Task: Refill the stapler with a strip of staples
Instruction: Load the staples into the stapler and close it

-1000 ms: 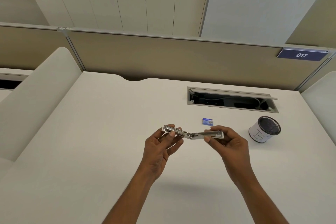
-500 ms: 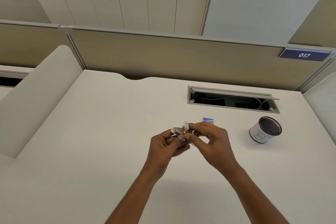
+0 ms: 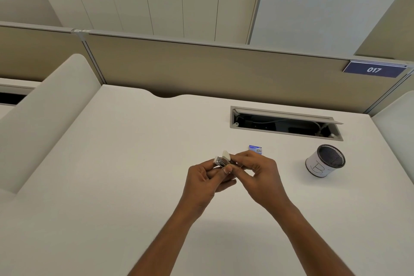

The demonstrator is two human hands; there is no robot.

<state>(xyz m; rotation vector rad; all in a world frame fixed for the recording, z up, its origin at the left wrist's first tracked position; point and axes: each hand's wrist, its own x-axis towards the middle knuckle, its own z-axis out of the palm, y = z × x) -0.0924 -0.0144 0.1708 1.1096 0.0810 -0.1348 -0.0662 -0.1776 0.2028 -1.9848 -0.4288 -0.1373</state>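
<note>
A small silver-and-white stapler [image 3: 222,160] is held above the white desk [image 3: 125,163], folded nearly together, its front end poking out to the upper left. My left hand [image 3: 207,182] grips it from below. My right hand [image 3: 256,173] closes over its top and rear, hiding most of the body. A small blue box of staples [image 3: 255,148] lies on the desk just behind my right hand. No loose strip of staples can be seen.
A white mesh pen cup [image 3: 324,161] stands at the right. Behind it an open cable tray [image 3: 284,123] is sunk into the desk. A beige partition [image 3: 201,67] runs along the back, and white side panels [image 3: 44,114] flank the desk.
One second ago the stapler was spread wide open between both hands. My right hand has swung its half over to the left, and the two halves now lie nearly together.
</note>
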